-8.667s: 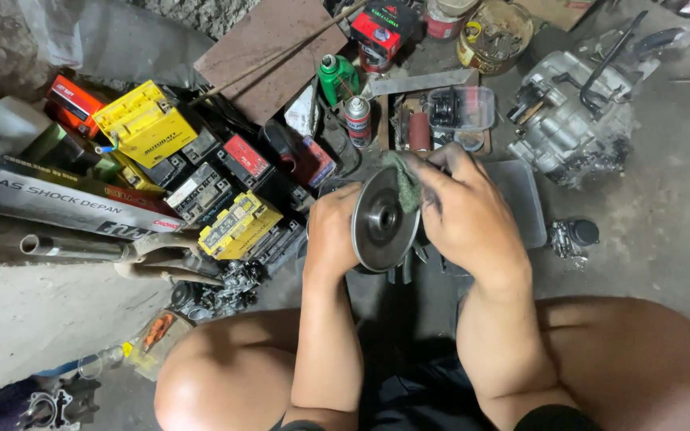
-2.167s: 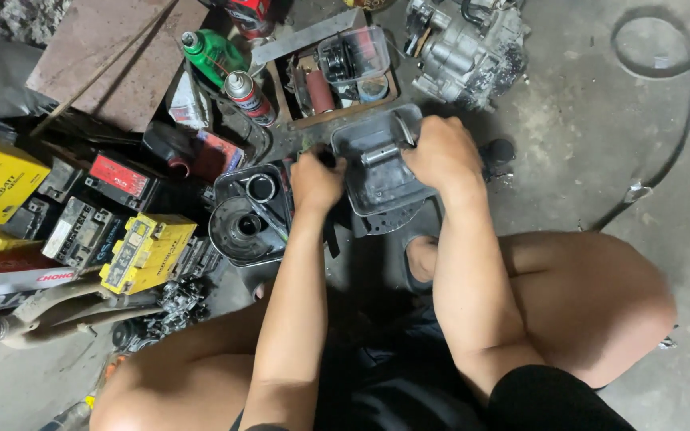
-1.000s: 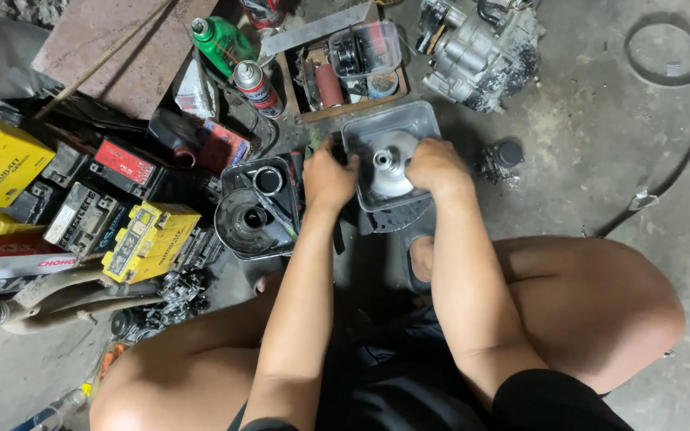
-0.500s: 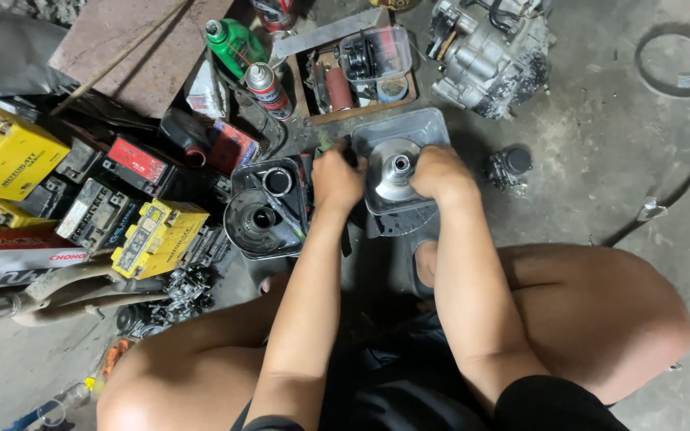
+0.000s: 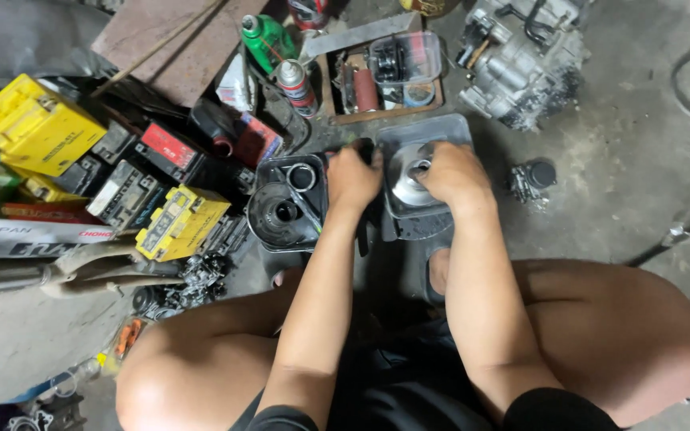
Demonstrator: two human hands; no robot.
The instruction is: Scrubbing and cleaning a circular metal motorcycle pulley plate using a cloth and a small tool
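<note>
Under the person's two hands, on the concrete floor (image 5: pixel 640 168), sits a shallow grey metal tray (image 5: pixel 429 132) with rounded corners; its near half is hidden by the hands and forearms. Inside it lies a round, silvery metal pulley half (image 5: pixel 409 172), cone-shaped with a hollow centre boss, only its left part showing. The right hand (image 5: pixel 457 172) rests on top of this disc, fingers curled over it; how firm the grip is cannot be told, since the fingertips are out of sight. The left hand (image 5: pixel 353 177) is closed at the tray's left edge around something small and dark that shows a hint of green, too covered to identify.

Just left of the tray, touching the left wrist, stands a dark, grimy square container (image 5: pixel 289 203) holding a black round drum-like part and a steel ring. Beyond the tray, a low wooden box (image 5: pixel 385 80) carries a clear plastic tub of small dark parts and a reddish cylinder. A green bottle (image 5: pixel 269 40) and a spray can (image 5: pixel 295 84) stand beside it. At upper right a grey cast engine block (image 5: pixel 521 56) is cut off by the frame. Yellow boxes (image 5: pixel 29 128) and black batteries crowd the left, partly overlapping.
</note>
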